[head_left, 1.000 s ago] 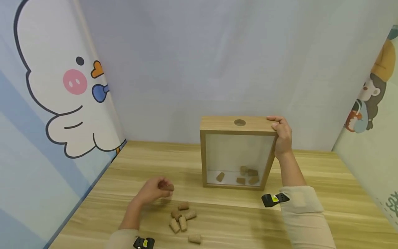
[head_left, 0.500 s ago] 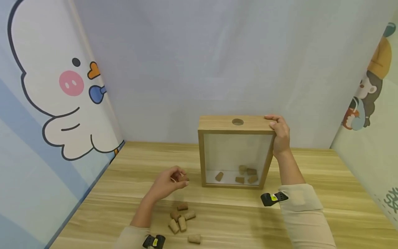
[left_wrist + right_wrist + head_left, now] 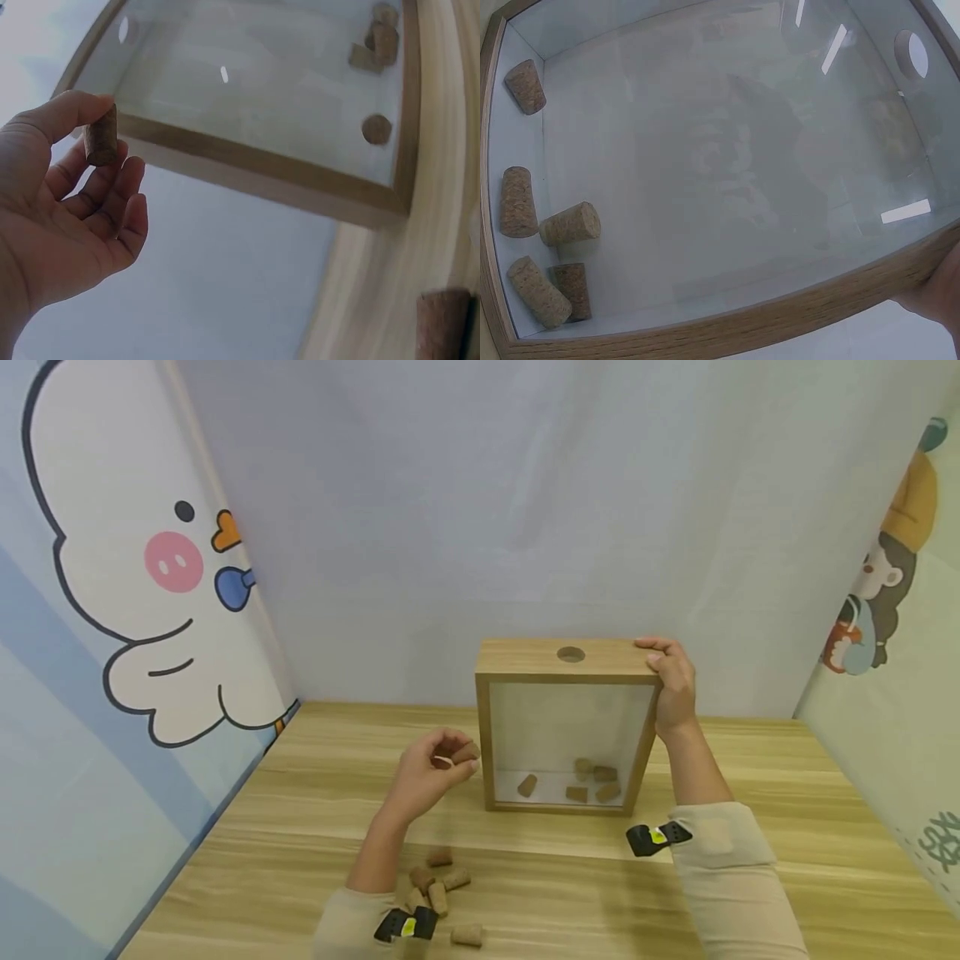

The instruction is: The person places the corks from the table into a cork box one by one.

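Tabletop point(image 3: 562, 893) below, box point(image 3: 517, 658) upright on it, one cork point(image 3: 100, 139) up in the air!
Right hand point(image 3: 674, 687) grips the box's right top corner; loosen that, and a knock could tip it. Left hand point(image 3: 433, 772) hangs just beside the box's left side, lower than the hole point(image 3: 572, 654), fingers pinching the cork: a slim hold, so clipping the box or meeting the hole crooked could send it tumbling.

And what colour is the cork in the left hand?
The cork looks dark brown, best seen in the left wrist view.
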### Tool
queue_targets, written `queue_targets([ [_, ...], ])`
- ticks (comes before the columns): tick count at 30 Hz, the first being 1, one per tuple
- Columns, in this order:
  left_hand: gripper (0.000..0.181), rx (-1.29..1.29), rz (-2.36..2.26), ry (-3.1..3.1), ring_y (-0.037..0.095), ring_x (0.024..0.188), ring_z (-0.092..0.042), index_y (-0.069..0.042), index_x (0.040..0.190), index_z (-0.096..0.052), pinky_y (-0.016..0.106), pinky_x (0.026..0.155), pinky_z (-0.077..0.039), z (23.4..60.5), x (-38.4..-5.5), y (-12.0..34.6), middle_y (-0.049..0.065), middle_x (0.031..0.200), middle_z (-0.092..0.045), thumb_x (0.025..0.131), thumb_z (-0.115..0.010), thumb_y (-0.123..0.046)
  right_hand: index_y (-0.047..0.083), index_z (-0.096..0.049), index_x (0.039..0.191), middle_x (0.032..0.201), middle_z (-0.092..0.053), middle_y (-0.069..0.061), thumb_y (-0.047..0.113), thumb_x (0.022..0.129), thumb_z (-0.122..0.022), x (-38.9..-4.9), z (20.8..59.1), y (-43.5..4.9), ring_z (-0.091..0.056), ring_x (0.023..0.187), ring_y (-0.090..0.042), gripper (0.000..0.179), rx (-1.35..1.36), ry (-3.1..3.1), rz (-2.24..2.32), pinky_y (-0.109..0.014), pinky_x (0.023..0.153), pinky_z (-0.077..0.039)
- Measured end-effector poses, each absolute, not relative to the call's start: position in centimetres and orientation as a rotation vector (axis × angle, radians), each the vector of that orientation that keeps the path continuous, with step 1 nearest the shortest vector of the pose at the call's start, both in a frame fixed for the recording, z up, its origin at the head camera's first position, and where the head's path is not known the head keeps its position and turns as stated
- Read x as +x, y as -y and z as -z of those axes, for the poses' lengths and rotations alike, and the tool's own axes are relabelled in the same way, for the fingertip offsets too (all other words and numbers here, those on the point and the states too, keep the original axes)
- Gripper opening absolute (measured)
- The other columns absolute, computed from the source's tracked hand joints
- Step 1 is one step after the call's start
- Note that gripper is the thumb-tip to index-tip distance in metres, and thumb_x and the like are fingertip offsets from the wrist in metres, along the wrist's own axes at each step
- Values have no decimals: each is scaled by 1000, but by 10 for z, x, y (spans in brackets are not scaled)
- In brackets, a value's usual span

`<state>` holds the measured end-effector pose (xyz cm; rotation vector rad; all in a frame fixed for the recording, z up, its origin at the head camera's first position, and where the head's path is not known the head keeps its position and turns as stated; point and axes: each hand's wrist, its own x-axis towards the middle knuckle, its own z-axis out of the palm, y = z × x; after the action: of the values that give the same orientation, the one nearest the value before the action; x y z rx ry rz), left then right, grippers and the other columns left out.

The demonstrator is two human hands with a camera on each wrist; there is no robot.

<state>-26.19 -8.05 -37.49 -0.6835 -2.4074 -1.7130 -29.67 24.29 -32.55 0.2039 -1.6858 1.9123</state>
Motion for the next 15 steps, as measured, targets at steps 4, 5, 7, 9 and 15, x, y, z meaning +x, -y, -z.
queue_targets([
  [4, 23, -688, 1794, 2349, 23, 88, -55, 4, 100, -60, 36, 75, -46, 351, -248, 72, 10, 94, -60, 81, -71, -2, 19, -64, 92, 104, -51, -6, 13, 83, -36, -297, 326, -242, -45, 90, -21, 29, 200, 1696, -1910, -36, 76, -32],
  [5, 23, -699, 1805, 2333, 23, 87, -54, 5, 100, -60, 35, 75, -46, 346, -245, 70, 10, 94, -60, 81, -70, -1, 19, -64, 92, 104, -51, -6, 13, 83, -36, -297, 326, -242, -45, 90, -21, 29, 198, 1698, -1909, -36, 76, -32],
  [7, 24, -712, 1835, 2305, 23, 86, -54, 5, 101, -60, 35, 75, -46, 341, -244, 67, 11, 93, -60, 80, -71, -1, 19, -64, 92, 104, -51, -6, 13, 83, -36, -297, 326, -241, -45, 90, -21, 29, 200, 1698, -1911, -37, 76, -32],
  [9, 25, -728, 1842, 2286, 22, 86, -54, 5, 103, -60, 35, 75, -47, 335, -241, 65, 11, 93, -59, 81, -70, 0, 19, -64, 92, 104, -51, -6, 13, 83, -36, -297, 326, -241, -45, 91, -21, 29, 202, 1701, -1913, -37, 76, -32],
  [15, 27, -807, 1862, 2221, 24, 86, -54, 5, 108, -61, 40, 76, -47, 320, -238, 58, 13, 94, -59, 83, -69, -2, 19, -64, 91, 104, -52, -5, 12, 83, -37, -297, 326, -240, -45, 90, -20, 29, 187, 1695, -1901, -35, 76, -31],
])
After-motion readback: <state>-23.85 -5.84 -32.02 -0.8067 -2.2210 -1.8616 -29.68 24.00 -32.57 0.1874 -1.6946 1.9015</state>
